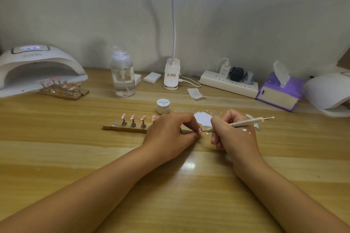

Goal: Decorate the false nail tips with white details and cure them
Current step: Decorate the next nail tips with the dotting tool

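A white arched curing lamp [37, 66] far left shelters pink tips; centre, the left hand [168, 134] pinches a pink, white-dotted false nail tip [199, 131], the right hand [233, 134] grips a cream dotting pen [246, 122] pointed at it, over a glossy wooden tabletop [75, 157] against a pale backdrop; a clear pump bottle [123, 79] and small white gel pot [163, 106] stand behind

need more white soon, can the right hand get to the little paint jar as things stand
Probably yes: the jar stands just behind the left hand, nothing over it, though the right hand grips the dotting pen.
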The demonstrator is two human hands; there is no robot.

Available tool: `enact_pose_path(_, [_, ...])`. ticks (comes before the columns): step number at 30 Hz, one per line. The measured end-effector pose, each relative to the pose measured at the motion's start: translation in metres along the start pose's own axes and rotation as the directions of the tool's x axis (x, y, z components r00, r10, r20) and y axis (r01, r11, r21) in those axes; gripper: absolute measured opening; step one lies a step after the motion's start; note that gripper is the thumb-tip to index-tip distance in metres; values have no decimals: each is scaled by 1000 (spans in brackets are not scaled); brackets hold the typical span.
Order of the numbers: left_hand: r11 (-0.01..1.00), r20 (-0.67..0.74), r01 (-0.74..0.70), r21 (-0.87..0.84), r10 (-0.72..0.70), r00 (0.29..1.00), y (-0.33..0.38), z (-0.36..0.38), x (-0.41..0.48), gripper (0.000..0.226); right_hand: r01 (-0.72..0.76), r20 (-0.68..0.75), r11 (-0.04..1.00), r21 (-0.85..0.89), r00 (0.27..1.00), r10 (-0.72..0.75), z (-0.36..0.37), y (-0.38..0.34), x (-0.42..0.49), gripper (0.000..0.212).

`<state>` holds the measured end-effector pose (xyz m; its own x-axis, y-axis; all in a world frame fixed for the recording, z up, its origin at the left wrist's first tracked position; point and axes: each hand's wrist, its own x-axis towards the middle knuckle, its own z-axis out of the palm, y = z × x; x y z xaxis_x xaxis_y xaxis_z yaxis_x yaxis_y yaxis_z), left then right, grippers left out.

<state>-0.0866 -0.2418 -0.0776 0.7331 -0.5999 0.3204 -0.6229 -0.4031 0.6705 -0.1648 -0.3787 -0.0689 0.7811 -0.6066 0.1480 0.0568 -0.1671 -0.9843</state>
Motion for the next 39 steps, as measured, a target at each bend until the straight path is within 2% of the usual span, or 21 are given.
enact_pose_path(16, [1000, 6, -8, 11, 8, 1000, 0, 0, 1, 18, -6, 1, 1000, -2, 1000, 6, 0, 0, 0, 32])
enact_pose_path(23, [1000, 11, -15, -22, 15, 1000, -2, 0, 1, 17, -16, -173, 960, 281, 983, 67, -5, -5, 3, 27])
enact_pose_path(31, [991, -68, -116, -73, 111, 991, 0, 1, -1, 17, 32, -200, 973, 230, 980, 15, -4, -2, 4, 25])
enact_pose_path(36, [984, -127, -158, -85, 147, 981, 2, 2, -2, 12, 137, -170, 982, 128, 979, -115, -2, -2, 2, 13])
enact_pose_path(39, [980, -137, -177, -95, 164, 977, 3, 2, -2, 15, 156, -170, 982, 108, 976, -137, -2, -2, 2, 8])
